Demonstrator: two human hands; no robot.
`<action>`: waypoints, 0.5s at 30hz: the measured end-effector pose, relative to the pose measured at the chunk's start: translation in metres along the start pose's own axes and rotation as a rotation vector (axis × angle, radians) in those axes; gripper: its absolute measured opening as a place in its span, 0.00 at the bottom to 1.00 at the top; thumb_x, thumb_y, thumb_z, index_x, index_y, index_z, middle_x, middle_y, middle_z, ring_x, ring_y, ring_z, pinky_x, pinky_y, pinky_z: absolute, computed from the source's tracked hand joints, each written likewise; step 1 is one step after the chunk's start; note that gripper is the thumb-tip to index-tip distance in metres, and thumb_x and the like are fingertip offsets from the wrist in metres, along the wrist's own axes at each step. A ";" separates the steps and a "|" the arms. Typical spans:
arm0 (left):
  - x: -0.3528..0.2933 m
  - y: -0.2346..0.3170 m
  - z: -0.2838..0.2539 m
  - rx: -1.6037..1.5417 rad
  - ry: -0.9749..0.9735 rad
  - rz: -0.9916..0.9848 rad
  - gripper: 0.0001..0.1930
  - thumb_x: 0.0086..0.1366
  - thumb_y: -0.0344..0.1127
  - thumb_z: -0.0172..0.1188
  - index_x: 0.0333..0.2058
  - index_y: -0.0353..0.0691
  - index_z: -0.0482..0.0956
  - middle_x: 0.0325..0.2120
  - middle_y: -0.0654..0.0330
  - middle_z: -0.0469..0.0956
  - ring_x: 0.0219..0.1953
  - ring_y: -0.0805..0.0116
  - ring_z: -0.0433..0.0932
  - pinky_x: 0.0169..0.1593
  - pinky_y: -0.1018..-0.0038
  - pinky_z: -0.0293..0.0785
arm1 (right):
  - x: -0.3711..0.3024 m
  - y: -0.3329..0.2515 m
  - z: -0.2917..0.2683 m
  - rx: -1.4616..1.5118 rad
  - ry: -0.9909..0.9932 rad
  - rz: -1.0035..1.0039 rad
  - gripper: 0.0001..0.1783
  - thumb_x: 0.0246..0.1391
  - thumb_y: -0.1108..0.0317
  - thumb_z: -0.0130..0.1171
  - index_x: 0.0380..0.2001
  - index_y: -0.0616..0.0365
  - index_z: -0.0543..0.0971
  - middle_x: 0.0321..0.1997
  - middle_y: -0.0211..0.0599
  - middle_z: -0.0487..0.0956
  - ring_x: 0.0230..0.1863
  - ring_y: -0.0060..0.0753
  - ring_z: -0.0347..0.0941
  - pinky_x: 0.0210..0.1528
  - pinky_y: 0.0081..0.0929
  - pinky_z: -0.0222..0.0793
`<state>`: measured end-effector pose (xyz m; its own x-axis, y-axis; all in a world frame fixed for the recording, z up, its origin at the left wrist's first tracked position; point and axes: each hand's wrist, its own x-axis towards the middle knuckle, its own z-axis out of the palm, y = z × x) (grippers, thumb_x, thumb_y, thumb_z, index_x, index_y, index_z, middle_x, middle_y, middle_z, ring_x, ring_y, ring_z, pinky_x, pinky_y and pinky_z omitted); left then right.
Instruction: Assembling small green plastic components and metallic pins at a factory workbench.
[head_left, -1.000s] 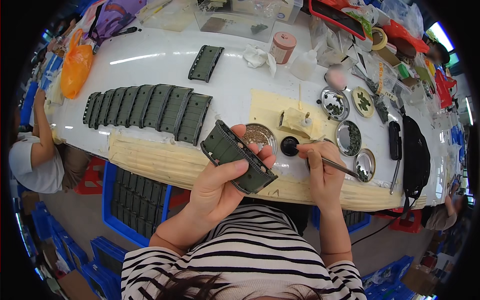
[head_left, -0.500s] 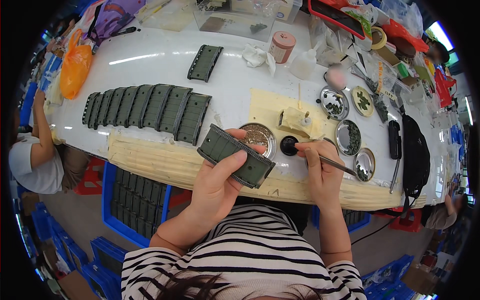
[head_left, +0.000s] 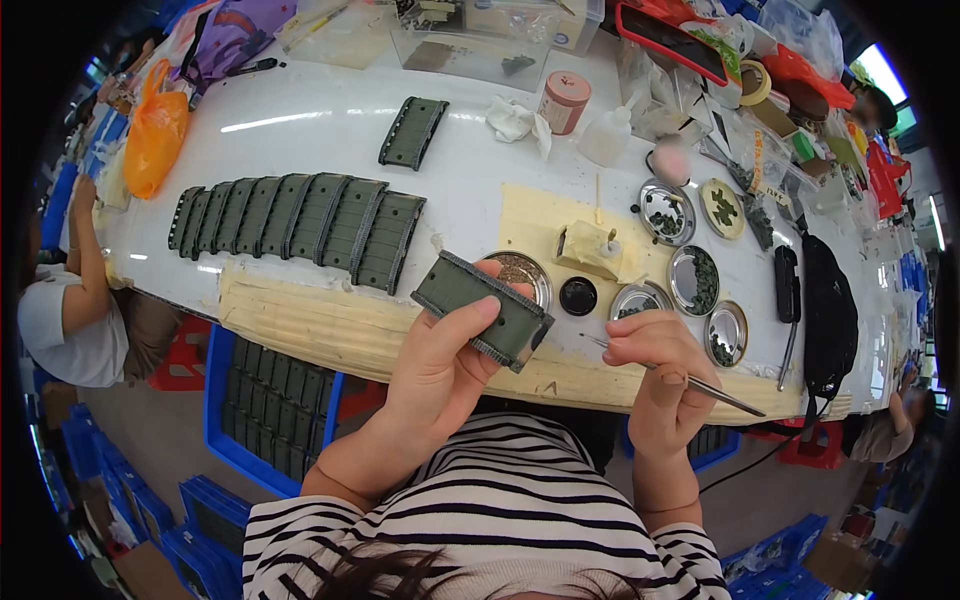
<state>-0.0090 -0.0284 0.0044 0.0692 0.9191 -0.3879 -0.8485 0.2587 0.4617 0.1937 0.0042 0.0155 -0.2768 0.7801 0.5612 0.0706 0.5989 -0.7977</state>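
A dark green ribbed block [head_left: 483,311], flat and oblong, sits just below the middle of the frame, tilted so its long side runs down to the right. The left hand [head_left: 440,365] holds it from below, thumb pressed across its upper face and fingers curled under it, lifting it clear of the table's front edge. Just right of it, the right hand [head_left: 655,375] is closed in a narrow pinch around a thin metal tool [head_left: 690,378], whose tip points left toward the block's lower right end while its shaft runs out to the lower right.

Directly behind the block, on the white table [head_left: 300,130], lie a round metal dish of brownish bits [head_left: 520,270] and a small black round cap [head_left: 578,295]. To the right, several more round metal dishes [head_left: 690,280] holding dark small pieces stand on and beside a pale yellow sheet [head_left: 535,215]. At centre left a row of matching green blocks [head_left: 300,222] lies side by side, and one single green block [head_left: 412,132] lies apart near the upper middle. An orange plastic bag [head_left: 155,130] sits at upper left. A blue crate [head_left: 265,405] of more green blocks stands below the table at lower left. Another person's arm [head_left: 85,250] shows at the far left edge.
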 end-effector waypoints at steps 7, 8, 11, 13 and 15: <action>0.000 -0.003 0.005 -0.055 -0.005 -0.045 0.17 0.65 0.28 0.53 0.52 0.41 0.67 0.46 0.55 0.76 0.48 0.69 0.76 0.51 0.72 0.77 | 0.002 -0.003 0.015 0.162 -0.028 0.073 0.14 0.60 0.71 0.47 0.36 0.68 0.80 0.41 0.51 0.80 0.36 0.33 0.77 0.40 0.26 0.74; 0.000 -0.003 0.005 -0.039 -0.007 -0.042 0.17 0.65 0.28 0.53 0.53 0.40 0.67 0.46 0.55 0.75 0.50 0.69 0.76 0.52 0.71 0.75 | 0.002 -0.003 0.015 0.150 -0.038 0.079 0.13 0.60 0.71 0.47 0.36 0.68 0.80 0.41 0.51 0.80 0.35 0.33 0.77 0.40 0.26 0.73; -0.002 -0.004 0.004 -0.001 -0.010 -0.036 0.18 0.66 0.29 0.51 0.54 0.39 0.67 0.47 0.54 0.75 0.52 0.67 0.74 0.55 0.70 0.73 | 0.002 -0.002 0.016 0.135 -0.049 0.085 0.13 0.60 0.71 0.47 0.37 0.68 0.80 0.42 0.50 0.80 0.35 0.32 0.77 0.40 0.25 0.73; -0.002 -0.004 0.004 0.009 -0.003 -0.033 0.18 0.66 0.30 0.52 0.54 0.40 0.67 0.47 0.54 0.75 0.52 0.68 0.74 0.55 0.70 0.73 | 0.002 -0.002 0.016 0.119 -0.055 0.082 0.13 0.61 0.71 0.48 0.37 0.68 0.80 0.42 0.49 0.81 0.35 0.31 0.77 0.40 0.25 0.73; -0.001 -0.004 0.004 -0.016 -0.008 -0.033 0.17 0.66 0.29 0.52 0.53 0.41 0.67 0.46 0.56 0.76 0.49 0.69 0.76 0.51 0.72 0.76 | 0.002 -0.002 0.015 0.094 -0.065 0.076 0.13 0.61 0.70 0.48 0.37 0.68 0.80 0.42 0.49 0.81 0.35 0.31 0.77 0.40 0.24 0.73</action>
<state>-0.0032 -0.0291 0.0064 0.1016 0.9124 -0.3965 -0.8539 0.2845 0.4358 0.1783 0.0023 0.0148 -0.3361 0.8070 0.4856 0.0046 0.5170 -0.8560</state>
